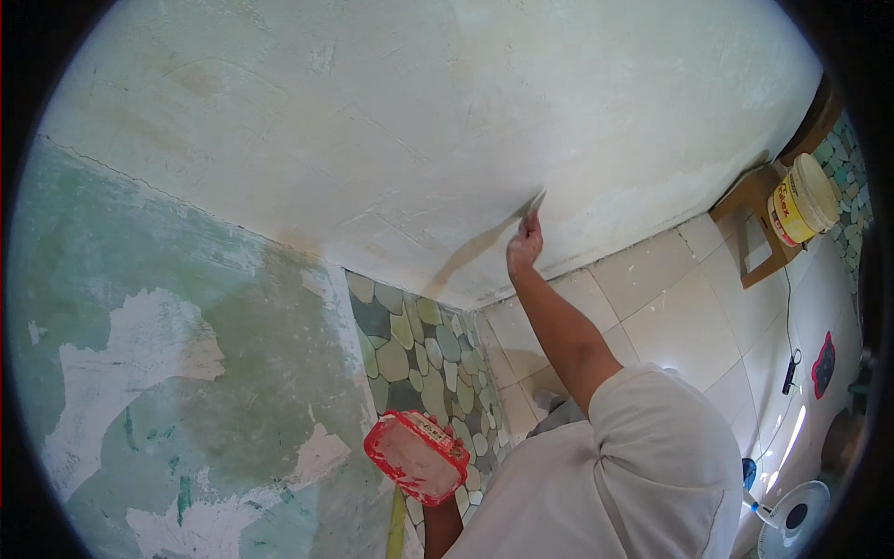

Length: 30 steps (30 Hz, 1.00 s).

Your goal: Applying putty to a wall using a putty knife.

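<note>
My right hand (524,248) is closed around a thin putty knife (536,202), its blade up against the white plastered wall (391,121). A long shadow falls from it across the plaster. Low down, my left hand (459,449) grips a red plastic tub (374,436) from its right side and underneath. Whitish putty (410,461) coats the inside of the tub. Part of the left hand is hidden by the tub. Shallow ridges and scratch marks show on the plaster to the left of the knife.
A green wall (270,373) with white patches meets the plaster at left, beside a pebble-patterned strip (414,345). On the tiled floor (670,317) stand a brown stool (752,238) bearing a yellow bucket (796,210), a cable with a black socket (792,373), and a fan (792,517).
</note>
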Tool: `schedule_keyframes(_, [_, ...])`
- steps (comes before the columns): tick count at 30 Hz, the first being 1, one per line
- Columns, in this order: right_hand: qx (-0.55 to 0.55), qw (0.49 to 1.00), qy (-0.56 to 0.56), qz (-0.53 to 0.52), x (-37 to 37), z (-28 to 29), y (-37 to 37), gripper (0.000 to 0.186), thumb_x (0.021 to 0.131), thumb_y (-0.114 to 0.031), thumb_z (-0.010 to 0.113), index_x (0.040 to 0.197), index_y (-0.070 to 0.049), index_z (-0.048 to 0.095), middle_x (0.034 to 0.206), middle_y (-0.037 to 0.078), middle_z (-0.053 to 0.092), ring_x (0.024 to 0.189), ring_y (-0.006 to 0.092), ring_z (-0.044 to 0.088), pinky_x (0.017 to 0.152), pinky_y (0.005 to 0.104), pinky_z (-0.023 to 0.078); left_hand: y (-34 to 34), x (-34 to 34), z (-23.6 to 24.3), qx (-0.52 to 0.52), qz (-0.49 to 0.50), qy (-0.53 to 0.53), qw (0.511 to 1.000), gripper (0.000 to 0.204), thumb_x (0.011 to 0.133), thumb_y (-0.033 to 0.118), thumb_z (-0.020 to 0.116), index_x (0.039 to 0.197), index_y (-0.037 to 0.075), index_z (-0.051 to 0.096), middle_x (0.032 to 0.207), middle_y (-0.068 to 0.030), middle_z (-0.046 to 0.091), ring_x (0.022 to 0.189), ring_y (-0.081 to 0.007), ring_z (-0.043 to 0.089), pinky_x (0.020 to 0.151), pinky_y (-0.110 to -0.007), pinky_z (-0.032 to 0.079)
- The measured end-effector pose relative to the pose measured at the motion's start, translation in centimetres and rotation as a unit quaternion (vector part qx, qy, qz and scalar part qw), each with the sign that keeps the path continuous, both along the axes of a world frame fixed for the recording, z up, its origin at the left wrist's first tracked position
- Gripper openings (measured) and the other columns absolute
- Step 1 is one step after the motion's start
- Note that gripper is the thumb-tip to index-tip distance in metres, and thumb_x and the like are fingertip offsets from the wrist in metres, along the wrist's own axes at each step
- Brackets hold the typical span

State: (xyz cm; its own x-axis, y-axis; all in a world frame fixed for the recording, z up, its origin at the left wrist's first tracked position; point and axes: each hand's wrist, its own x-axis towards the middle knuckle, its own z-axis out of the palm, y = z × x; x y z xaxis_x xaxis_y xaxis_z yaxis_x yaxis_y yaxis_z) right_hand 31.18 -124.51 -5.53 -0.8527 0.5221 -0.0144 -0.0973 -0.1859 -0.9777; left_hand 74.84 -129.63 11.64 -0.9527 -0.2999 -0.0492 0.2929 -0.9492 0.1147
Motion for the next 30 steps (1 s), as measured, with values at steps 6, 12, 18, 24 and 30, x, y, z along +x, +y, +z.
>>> schedule_keyframes(6, [0.057,0.997,-0.031,0.048,3.1,5.2,-5.9,0.044,0.094,-0.012,0.057,0.135,0.000,0.049,0.099,0.015,0.067,0.085,0.0199,0.062,0.076,0.0314,0.049,-0.5,0.2,-1.3,-0.025,-0.003,-0.006,1.000,0.081,0.088,0.057,0.057,0.152,0.018,0.024,0.153,-0.0205,0.028,0.135,-0.0461,0.034,0.108,-0.065,0.029])
schedule_keyframes(12, [-0.069,0.970,-0.016,0.233,6.4,3.8,-6.4,0.041,0.096,-0.010,0.055,0.135,0.000,0.049,0.109,0.008,0.066,0.097,0.0149,0.060,0.084,0.0281,0.048,-0.7,-0.3,0.3,-0.018,-0.021,0.017,0.999,0.080,0.090,0.051,0.059,0.151,0.016,0.024,0.153,-0.0224,0.027,0.136,-0.0466,0.033,0.109,-0.065,0.027])
schedule_keyframes(18, [0.010,0.999,-0.047,-0.021,1.3,-3.4,-0.9,0.035,0.095,-0.005,0.047,0.127,0.002,0.056,0.116,0.013,0.066,0.111,0.0188,0.059,0.098,0.0286,0.044,-0.8,0.7,0.5,-0.011,-0.035,0.045,0.998,0.080,0.090,0.050,0.059,0.152,0.015,0.022,0.154,-0.0228,0.024,0.138,-0.0463,0.030,0.110,-0.066,0.024])
schedule_keyframes(24, [0.076,0.985,-0.137,0.076,-0.9,0.6,-1.5,0.031,0.095,-0.003,0.050,0.125,0.002,0.058,0.101,0.005,0.067,0.089,0.0157,0.059,0.081,0.0282,0.047,-0.5,0.7,0.5,-0.007,-0.043,0.054,0.998,0.081,0.090,0.052,0.059,0.152,0.017,0.022,0.154,-0.0224,0.025,0.138,-0.0465,0.030,0.110,-0.066,0.025])
schedule_keyframes(30, [-0.161,0.950,-0.039,0.266,6.1,3.6,-2.7,0.027,0.095,-0.013,0.054,0.120,-0.005,0.062,0.087,0.003,0.067,0.066,0.0126,0.055,0.061,0.0288,0.046,-1.5,-0.4,-0.2,-0.048,-0.020,0.024,0.998,0.081,0.090,0.056,0.055,0.152,0.015,0.022,0.153,-0.0212,0.029,0.136,-0.0458,0.035,0.108,-0.065,0.028])
